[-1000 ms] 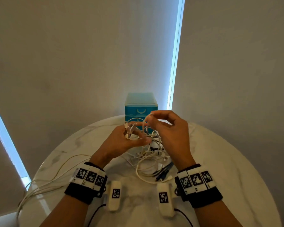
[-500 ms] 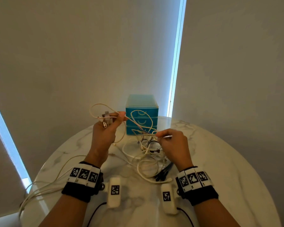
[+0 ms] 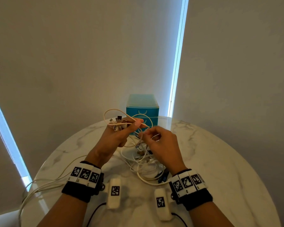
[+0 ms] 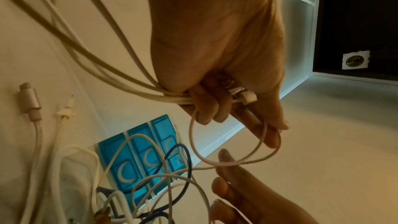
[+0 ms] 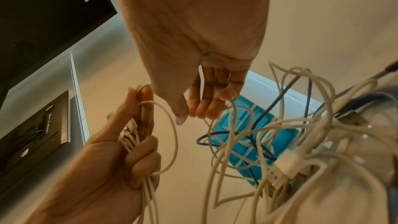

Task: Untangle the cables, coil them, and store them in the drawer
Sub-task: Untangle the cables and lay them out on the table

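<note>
My left hand (image 3: 116, 136) is raised over the table and grips a bundle of white cable ends with USB plugs (image 3: 120, 122); a thin loop (image 3: 115, 112) arches above it. The left wrist view shows its fingers curled round those cables (image 4: 172, 99). My right hand (image 3: 161, 143) is close beside it and pinches a thin white cable (image 3: 142, 136) at its fingertips. Below both hands a tangle of white and blue cables (image 3: 143, 163) lies on the table and fills the right wrist view (image 5: 290, 142). The blue drawer unit (image 3: 142, 110) stands behind, drawers closed.
The round marble table (image 3: 211, 161) stands against grey walls. Long white cables (image 3: 47, 182) trail from my left hand over the table's left edge. Loose plugs (image 4: 30, 103) hang at the left of the left wrist view.
The left hand first pulled its cable ends up and away to the left. It has since come back toward the right hand, and the two are close again.
</note>
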### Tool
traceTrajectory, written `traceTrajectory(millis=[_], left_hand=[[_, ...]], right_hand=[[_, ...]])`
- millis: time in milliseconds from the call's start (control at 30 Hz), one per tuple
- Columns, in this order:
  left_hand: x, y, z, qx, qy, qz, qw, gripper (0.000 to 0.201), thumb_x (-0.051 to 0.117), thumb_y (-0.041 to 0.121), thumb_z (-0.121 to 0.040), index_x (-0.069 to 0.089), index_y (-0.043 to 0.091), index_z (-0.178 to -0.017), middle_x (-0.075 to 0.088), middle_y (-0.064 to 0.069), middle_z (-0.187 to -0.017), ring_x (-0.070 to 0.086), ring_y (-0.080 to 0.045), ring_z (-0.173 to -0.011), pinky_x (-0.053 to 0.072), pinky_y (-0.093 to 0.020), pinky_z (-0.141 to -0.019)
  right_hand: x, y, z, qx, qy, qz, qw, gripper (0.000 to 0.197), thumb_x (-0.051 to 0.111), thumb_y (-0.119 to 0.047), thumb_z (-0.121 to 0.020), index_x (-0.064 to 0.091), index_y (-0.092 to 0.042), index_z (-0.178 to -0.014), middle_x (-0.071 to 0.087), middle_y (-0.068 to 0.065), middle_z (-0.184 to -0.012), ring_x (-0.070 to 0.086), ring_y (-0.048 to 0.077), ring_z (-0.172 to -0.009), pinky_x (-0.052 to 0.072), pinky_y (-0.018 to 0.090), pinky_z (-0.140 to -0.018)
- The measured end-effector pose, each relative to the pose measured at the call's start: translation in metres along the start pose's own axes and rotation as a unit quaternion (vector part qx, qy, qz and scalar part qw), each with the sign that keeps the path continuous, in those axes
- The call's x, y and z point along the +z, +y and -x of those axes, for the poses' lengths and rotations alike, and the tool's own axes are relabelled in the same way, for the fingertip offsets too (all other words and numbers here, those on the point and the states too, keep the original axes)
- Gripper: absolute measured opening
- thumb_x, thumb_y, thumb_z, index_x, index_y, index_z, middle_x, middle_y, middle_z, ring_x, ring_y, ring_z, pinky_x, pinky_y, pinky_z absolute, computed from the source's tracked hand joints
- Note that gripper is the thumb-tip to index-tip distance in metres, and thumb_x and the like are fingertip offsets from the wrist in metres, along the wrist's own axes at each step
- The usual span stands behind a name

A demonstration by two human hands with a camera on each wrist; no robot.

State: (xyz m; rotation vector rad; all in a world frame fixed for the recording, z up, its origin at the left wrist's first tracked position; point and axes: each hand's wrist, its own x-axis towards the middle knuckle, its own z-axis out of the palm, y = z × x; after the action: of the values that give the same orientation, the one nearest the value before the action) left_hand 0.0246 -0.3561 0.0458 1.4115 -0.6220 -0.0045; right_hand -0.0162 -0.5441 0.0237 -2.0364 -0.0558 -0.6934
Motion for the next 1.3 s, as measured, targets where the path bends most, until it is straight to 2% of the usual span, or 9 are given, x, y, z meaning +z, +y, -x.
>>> traceTrajectory(millis=[133,233,333,500,700,933,1100,1200,1300], left_hand=[[0.001,0.001,0.001,0.009,-0.01,-0.023,1.0,0.026,0.07,0.036,-0.098,0.081,0.024,-0.119,0.069,0.011,-0.076,0.031,-0.015,-0.058,0.018,-0.037,-0.054],[0.003,-0.002,-0.001,0.03,-0.033,-0.109,0.993,0.031,0.074,0.028,-0.1,0.075,0.028,-0.131,0.08,0.011,-0.116,0.07,-0.003,-0.082,0.046,-0.013,-0.061],[0.002,-0.01,-0.004,-0.003,-0.091,-0.199,0.976,0.027,0.065,0.026,-0.107,0.073,0.03,-0.133,0.078,0.028,-0.108,0.069,0.014,-0.096,0.051,-0.005,-0.074],[-0.015,-0.029,-0.013,-0.085,-0.053,-0.275,0.956,0.019,0.07,0.041,-0.102,0.08,0.038,-0.118,0.08,0.021,-0.107,0.07,0.012,-0.098,0.052,-0.027,-0.099],[-0.003,-0.032,-0.014,-0.029,-0.072,-0.2,0.977,0.024,0.08,0.032,-0.094,0.078,0.036,-0.118,0.081,0.014,-0.111,0.076,-0.005,-0.106,0.058,-0.026,-0.097],[-0.017,-0.018,-0.014,0.04,0.143,-0.151,0.977,0.019,0.072,0.04,-0.101,0.083,0.027,-0.093,0.082,0.008,-0.098,0.075,-0.001,-0.091,0.052,-0.025,-0.084],[-0.019,-0.009,-0.012,0.073,0.118,0.012,0.99,0.033,0.063,0.039,-0.105,0.074,0.015,-0.124,0.075,-0.004,-0.103,0.045,-0.002,-0.056,0.035,-0.017,-0.048],[-0.003,-0.003,-0.006,0.061,0.026,-0.052,0.996,0.029,0.058,0.033,-0.11,0.074,0.016,-0.126,0.077,-0.006,-0.113,0.06,0.001,-0.065,0.045,-0.012,-0.055],[0.003,-0.008,-0.008,0.067,0.0,-0.128,0.989,0.028,0.062,0.03,-0.108,0.074,0.021,-0.132,0.081,0.004,-0.115,0.073,-0.001,-0.105,0.057,-0.017,-0.089]], right_hand=[[0.001,0.001,-0.001,0.027,0.013,-0.009,1.0,0.017,0.07,-0.041,-0.102,0.068,-0.025,-0.108,0.077,-0.009,-0.092,0.076,0.004,-0.077,0.067,0.034,-0.077],[-0.008,-0.003,-0.002,-0.006,0.075,-0.077,0.994,0.014,0.069,-0.037,-0.104,0.073,-0.023,-0.105,0.079,-0.008,-0.088,0.077,0.003,-0.081,0.066,0.033,-0.082],[-0.016,-0.013,-0.002,-0.03,0.111,-0.108,0.987,0.005,0.07,-0.032,-0.104,0.073,-0.029,-0.104,0.079,-0.011,-0.093,0.077,0.005,-0.09,0.064,0.033,-0.087],[-0.036,-0.02,-0.005,-0.062,0.228,-0.203,0.95,0.007,0.063,-0.021,-0.108,0.068,-0.018,-0.112,0.08,-0.004,-0.095,0.078,0.015,-0.091,0.064,0.039,-0.074],[-0.01,-0.035,0.002,-0.075,0.058,-0.258,0.961,0.019,0.064,-0.019,-0.106,0.066,-0.005,-0.118,0.079,0.009,-0.104,0.078,0.019,-0.094,0.063,0.03,-0.079],[0.005,0.01,0.001,0.106,-0.116,-0.064,0.986,0.024,0.071,-0.031,-0.101,0.058,-0.026,-0.121,0.07,-0.005,-0.112,0.073,0.012,-0.097,0.066,0.037,-0.082],[0.003,0.012,-0.001,0.099,-0.116,-0.07,0.986,0.03,0.074,-0.037,-0.098,0.06,-0.029,-0.122,0.072,-0.006,-0.109,0.076,0.009,-0.087,0.066,0.031,-0.075],[0.01,0.001,0.003,0.033,-0.121,-0.032,0.992,0.031,0.072,-0.046,-0.099,0.063,-0.033,-0.125,0.075,-0.008,-0.106,0.077,0.009,-0.087,0.066,0.033,-0.077],[0.005,0.005,0.0,0.016,-0.02,-0.046,0.999,0.014,0.064,-0.036,-0.106,0.072,-0.026,-0.112,0.079,-0.006,-0.088,0.076,0.007,-0.076,0.065,0.035,-0.074]])
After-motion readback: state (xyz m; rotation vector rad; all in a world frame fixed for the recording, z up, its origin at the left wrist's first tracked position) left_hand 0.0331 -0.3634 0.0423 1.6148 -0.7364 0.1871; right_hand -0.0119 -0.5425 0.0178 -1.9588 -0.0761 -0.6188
